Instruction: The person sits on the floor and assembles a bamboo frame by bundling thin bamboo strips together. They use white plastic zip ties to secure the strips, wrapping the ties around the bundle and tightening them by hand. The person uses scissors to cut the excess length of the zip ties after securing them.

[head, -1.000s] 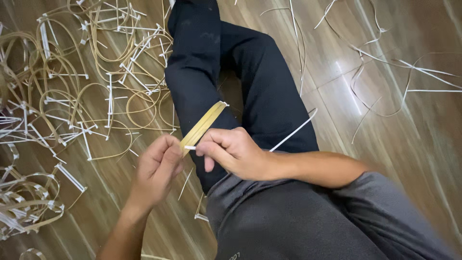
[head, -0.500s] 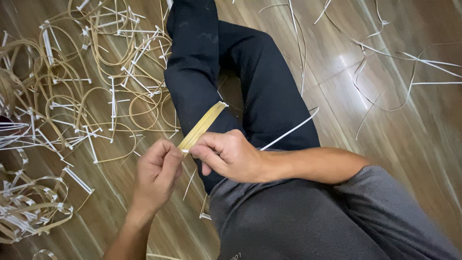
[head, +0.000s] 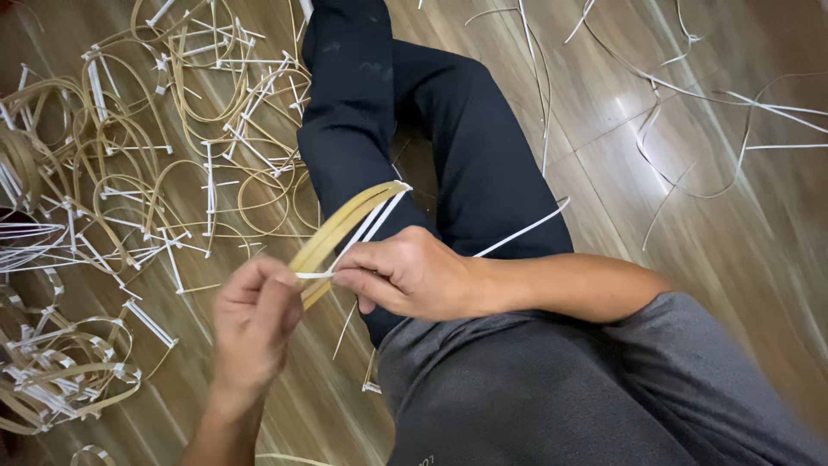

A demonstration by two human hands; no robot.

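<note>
Head view, person seated on a wooden floor, legs in dark trousers stretched toward 12 o'clock, grey shirt at the bottom edge.

The left hand sits at about 7 o'clock of frame centre, fingers curled and pinching the near end of a bundle of thin yellowish bamboo strips. Slightly blurred, but the grip reads as closed on the bundle.

The right hand is just right of it, nearly touching, thumb and forefinger pinched on a narrow white strip where it crosses the bundle's near end. So both hands are grasping, neither one released.

Key relation: the bundle's long axis runs from the hands out toward 1 o'clock, far end rounded over the left thigh. Both hands meet at the same near end; the left holds the bundle itself, the right is on the white strip. The strip's free tail trails off toward 2 o'clock behind the right hand, across the trousers.

Around: a big heap of finished bamboo loops with white ties fills the floor from 9 to 11 o'clock, well apart from the hands. Loose long strips lie scattered at 1 to 2 o'clock.
</note>
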